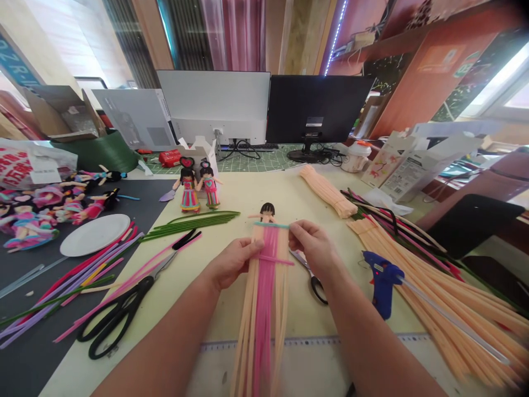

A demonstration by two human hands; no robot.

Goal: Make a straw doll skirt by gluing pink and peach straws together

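A doll [267, 212] with black hair, made of pipe cleaners, lies in front of me. Long pink pipe cleaners [264, 309] and peach ones [247, 325] hang from its body toward me. My left hand [238, 259] is closed on the left side of this bundle, thumb on top. A light blue pipe cleaner [273, 225] runs across the doll's upper body, and my right hand [311, 242] pinches its right end. Lower down, a short pink pipe cleaner [281, 261] crosses the bundle. Small scissors [316, 284] lie partly hidden behind my right hand.
Large black-handled scissors [136, 300] and green pipe cleaners [194, 223] lie left. Two finished dolls [190, 190] stand behind, near a white plate [95, 235]. On the right are a blue glue gun [382, 284] and peach pipe cleaners [417, 292]. A ruler [306, 342] crosses the front.
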